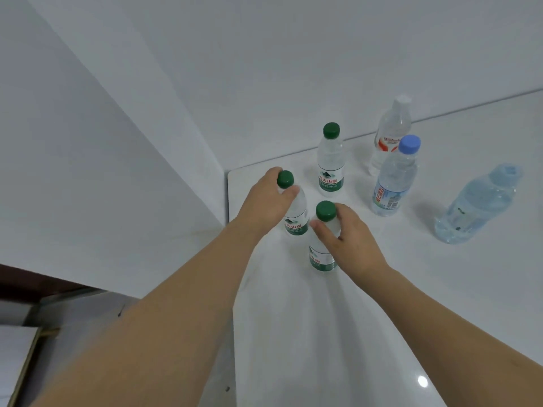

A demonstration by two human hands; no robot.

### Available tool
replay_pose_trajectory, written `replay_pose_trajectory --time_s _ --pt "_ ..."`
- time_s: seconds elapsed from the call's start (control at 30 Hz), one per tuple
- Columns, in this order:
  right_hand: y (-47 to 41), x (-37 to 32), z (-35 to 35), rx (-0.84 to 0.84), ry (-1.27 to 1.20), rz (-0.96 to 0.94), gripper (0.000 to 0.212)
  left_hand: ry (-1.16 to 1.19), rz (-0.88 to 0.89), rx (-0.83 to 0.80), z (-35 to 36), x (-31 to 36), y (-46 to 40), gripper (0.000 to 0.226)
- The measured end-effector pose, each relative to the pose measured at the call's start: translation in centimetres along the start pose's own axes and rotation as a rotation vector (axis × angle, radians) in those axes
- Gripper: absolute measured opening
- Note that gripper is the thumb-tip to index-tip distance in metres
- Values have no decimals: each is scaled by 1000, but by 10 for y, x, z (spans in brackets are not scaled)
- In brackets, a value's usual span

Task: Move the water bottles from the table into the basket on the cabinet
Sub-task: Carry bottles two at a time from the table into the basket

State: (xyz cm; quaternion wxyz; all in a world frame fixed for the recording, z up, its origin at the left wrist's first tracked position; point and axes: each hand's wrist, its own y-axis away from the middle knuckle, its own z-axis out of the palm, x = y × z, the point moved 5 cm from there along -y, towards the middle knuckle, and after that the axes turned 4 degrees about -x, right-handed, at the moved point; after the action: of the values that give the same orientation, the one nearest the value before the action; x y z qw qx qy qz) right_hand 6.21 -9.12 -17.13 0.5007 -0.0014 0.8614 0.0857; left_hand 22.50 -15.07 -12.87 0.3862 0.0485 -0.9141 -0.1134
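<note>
Six bottles stand on the table (323, 333): three green-capped, each hand's grip clamped on one, three others.

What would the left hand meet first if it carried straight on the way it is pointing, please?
The left hand is already at a green-capped bottle; past that, probably the wall behind the table, though depth is unclear.

Glossy white counter (338, 333): smooth, polished, mirrors ceiling light. Three clear plastic bottles with matt green plastic caps (331, 160): thin transparent walls, printed green-white film labels. Clear plastic bottle with white cap (389, 133): ribbed, red-printed label. Clear plastic bottle with pale blue cap (393, 180): glossy film label. Blue-tinted plastic bottle (476, 207): translucent, label-free, ribbed. White wall (147, 83): matt, smooth paint.
</note>
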Motion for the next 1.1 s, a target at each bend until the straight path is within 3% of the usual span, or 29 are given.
replay_pose_trajectory --time_s 0.2,0.5,0.77,1.1 --pt "-14 5 2 20 -125 -17 11 173 -46 79 19 -10 -11 28" --pt "-11 0 -3 81 -222 -68 20 316 -2 229 9 -29 28 16" --pt "5 -95 -12 84 -208 -281 21 466 86 456 -66 -19 102 22" --pt "71 -241 56 -105 -240 -478 17 426 158 823 -189 -30 233 25"
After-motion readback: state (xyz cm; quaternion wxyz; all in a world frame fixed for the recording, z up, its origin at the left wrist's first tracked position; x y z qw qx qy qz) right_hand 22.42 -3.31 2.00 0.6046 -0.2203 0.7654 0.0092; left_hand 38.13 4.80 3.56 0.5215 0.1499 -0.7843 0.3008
